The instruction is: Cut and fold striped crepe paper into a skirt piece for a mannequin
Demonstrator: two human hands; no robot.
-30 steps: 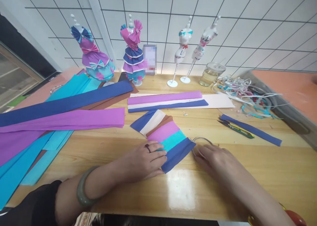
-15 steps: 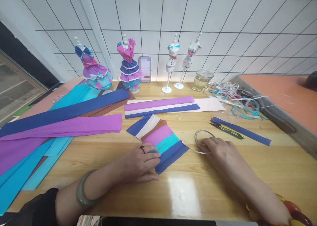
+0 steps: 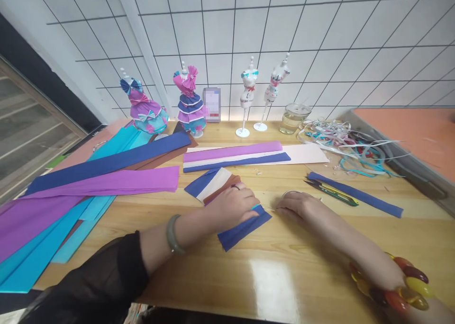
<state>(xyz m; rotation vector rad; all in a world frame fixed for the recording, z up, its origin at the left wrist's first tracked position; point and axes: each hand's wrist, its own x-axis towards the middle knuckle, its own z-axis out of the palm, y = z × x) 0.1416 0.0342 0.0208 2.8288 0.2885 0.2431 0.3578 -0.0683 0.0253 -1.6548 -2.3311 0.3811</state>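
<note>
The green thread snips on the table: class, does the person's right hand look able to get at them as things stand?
Probably yes: the right hand rests on the table just short of the thread snips, with only bare wood between them.

Fanned stack of crepe-paper strips (image 3: 227, 205), blue, white, brown, flat on wooden table (image 3: 284, 267).

My left hand (image 3: 232, 205) hides the middle of the striped paper (image 3: 241, 224). My right hand (image 3: 296, 205) covers most of the ring beside that paper. The card (image 3: 212, 104) behind it is blurred.
</note>
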